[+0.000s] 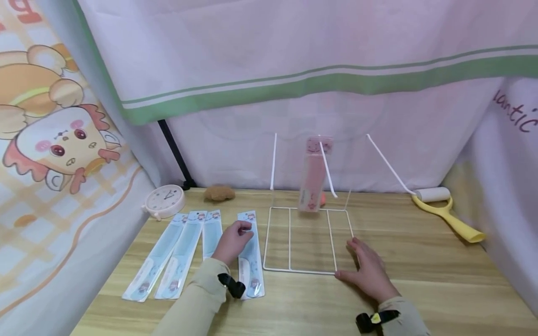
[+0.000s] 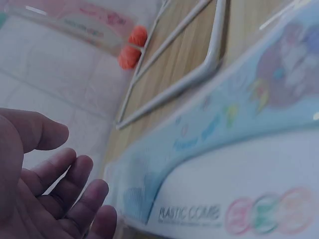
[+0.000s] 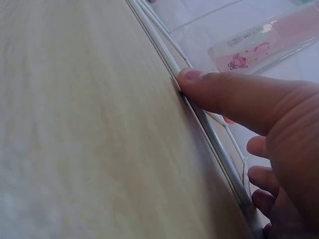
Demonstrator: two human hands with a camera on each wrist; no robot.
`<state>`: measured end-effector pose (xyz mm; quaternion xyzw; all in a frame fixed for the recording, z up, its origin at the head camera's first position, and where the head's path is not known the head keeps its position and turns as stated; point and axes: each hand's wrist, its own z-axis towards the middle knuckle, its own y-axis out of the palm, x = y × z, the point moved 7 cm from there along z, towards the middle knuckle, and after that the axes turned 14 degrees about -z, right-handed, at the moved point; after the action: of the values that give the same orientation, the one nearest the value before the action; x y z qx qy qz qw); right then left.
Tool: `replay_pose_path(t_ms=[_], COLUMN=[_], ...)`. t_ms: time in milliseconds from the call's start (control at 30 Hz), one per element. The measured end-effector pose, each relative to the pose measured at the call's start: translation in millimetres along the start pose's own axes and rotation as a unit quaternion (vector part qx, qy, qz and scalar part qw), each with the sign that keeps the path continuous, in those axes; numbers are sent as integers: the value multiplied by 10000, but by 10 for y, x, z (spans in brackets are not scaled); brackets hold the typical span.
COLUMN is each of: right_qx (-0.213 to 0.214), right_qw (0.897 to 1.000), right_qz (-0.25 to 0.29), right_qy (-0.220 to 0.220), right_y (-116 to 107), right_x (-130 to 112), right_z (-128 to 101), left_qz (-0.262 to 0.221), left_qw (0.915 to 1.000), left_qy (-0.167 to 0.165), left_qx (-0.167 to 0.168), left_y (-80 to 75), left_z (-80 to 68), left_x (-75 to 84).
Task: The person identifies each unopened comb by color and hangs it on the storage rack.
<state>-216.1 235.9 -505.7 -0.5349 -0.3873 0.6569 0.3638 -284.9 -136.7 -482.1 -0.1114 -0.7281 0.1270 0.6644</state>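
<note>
The left hand [image 1: 232,241] rests over the rightmost blue comb packet [image 1: 250,254], fingers loosely curled and gripping nothing. The right hand [image 1: 367,271] lies flat on the wooden table [image 1: 441,280], fingers extended, its thumb [image 3: 219,89] pressing against the right edge of the white wire rack [image 1: 308,238]. A pink comb packet [image 1: 313,179] hangs from the rack's upright. Three more blue packets [image 1: 176,256] lie to the left.

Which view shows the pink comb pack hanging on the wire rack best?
Head view: the pink comb pack hangs whole from the wire rack. The right wrist view shows its printed end; the left wrist view, a blurred strip.
</note>
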Motion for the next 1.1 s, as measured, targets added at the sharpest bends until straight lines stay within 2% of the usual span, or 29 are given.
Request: replay_pose_path(t_ms=[233,467,533,767,933,1100], right_qx=[-40,122,153,121,10,-24], right_qw=[10000,9999,9999,9998,9998,9998], right_qz=[-18,27,43,105,116,136], right_qy=[69,9,9,67,156,169], right_y=[23,13,16,56,60,21], right_x=[16,-27,-37,-28,-3,7], right_z=[30,12,6,-16,-32,-8], left_qz=[-126,-363,-325,352,884,1315], left_qw=[9991,9957,9956,9960,9950,9911], left_qy=[-140,-605,-644,-694,-437,-133], left_qx=[367,600,602,447,184,145], left_y=[-146,-216,-226,-229,-121,-57], left_z=[281,478,517,623,672,688], left_x=[-101,-183,-187,-277,-337,-268])
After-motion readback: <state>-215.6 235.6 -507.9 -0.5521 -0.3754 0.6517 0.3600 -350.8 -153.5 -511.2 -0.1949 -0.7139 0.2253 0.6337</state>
